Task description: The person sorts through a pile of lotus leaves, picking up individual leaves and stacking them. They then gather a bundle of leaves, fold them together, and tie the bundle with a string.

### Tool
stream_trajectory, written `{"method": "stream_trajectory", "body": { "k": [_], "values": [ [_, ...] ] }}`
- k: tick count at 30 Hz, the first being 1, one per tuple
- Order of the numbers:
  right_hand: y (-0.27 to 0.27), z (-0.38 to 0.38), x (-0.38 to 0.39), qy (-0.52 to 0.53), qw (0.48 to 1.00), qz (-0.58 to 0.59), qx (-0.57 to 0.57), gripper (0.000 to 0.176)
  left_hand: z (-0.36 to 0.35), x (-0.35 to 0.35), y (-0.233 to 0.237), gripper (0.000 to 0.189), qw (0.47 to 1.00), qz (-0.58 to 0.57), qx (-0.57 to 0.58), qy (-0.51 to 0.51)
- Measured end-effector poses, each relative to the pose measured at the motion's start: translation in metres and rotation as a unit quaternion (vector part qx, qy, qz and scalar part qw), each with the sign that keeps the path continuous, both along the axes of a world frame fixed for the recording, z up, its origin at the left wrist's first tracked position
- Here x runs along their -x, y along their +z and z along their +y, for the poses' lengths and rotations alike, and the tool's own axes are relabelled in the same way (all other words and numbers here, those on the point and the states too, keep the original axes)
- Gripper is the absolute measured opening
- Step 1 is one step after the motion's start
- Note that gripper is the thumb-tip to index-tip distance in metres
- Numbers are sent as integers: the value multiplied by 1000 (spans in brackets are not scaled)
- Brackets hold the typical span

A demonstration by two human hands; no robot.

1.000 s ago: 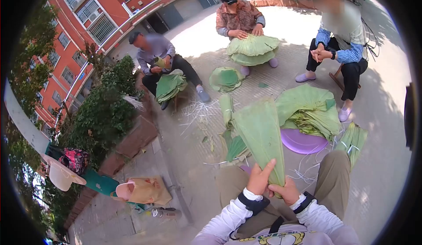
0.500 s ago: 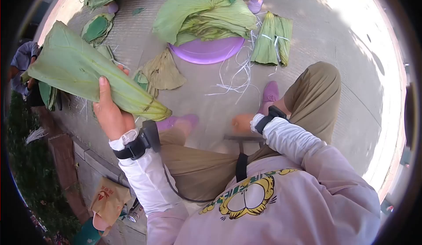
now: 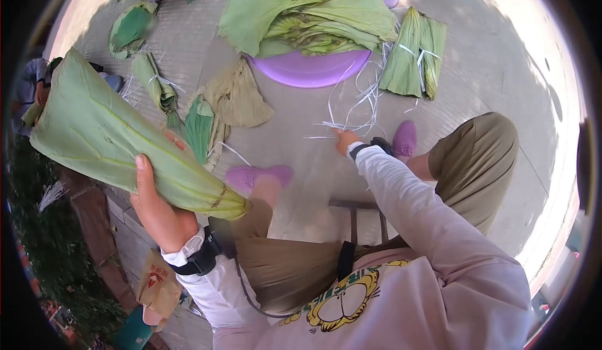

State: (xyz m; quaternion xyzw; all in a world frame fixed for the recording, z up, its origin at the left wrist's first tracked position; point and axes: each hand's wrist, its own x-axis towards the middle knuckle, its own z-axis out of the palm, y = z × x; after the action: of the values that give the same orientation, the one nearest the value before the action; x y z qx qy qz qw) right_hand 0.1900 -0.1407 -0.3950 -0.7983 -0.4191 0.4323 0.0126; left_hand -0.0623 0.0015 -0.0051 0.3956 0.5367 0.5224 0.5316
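1. The ground is pale paving, in shade on the left and sunlit on the right.
2. The leaf bundle is a long folded sheaf of green leaves. It is held up at the left of the view, clear of the ground and slanting, with its wide end up-left and its narrow end down-right above the person's left knee.
3. A leaf pile lies heaped at the top centre, on and over a basin.
4. The basin is purple and shallow. Only its near rim shows from under the pile.
5. Tied leaves, two folded packs bound with white bands, lie just right of the basin.
6. Loose leaves, some folded, lie on the ground between the bundle and the basin.
7. A stool shows between the person's legs.
8. Two purple shoes rest flat on the ground, one near each hand.
9. The left hand grips the leaf bundle from below near its narrow end, fingers wrapped behind it and thumb lying up along its front.
10. White strips trail in a loose tangle from the basin's rim towards the person.
11. The right hand is stretched down to the near ends of the strips. It looks small here, and I cannot tell whether its fingers pinch a strip or only touch it.
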Motion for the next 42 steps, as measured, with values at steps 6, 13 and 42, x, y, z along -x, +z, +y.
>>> {"method": "stream_trajectory", "body": {
  "k": [6,13,42],
  "values": [
    [-22,6,-6,74,993,-54,77,30,-4,-14,-13,50,997,5,50,-59],
    [39,4,9,69,989,-5,-131,24,-44,-35,-45,48,978,-42,124,-164],
    [397,64,-107,40,880,356,-312,21,-27,-95,-18,47,870,-291,100,-385]
  ]
}}
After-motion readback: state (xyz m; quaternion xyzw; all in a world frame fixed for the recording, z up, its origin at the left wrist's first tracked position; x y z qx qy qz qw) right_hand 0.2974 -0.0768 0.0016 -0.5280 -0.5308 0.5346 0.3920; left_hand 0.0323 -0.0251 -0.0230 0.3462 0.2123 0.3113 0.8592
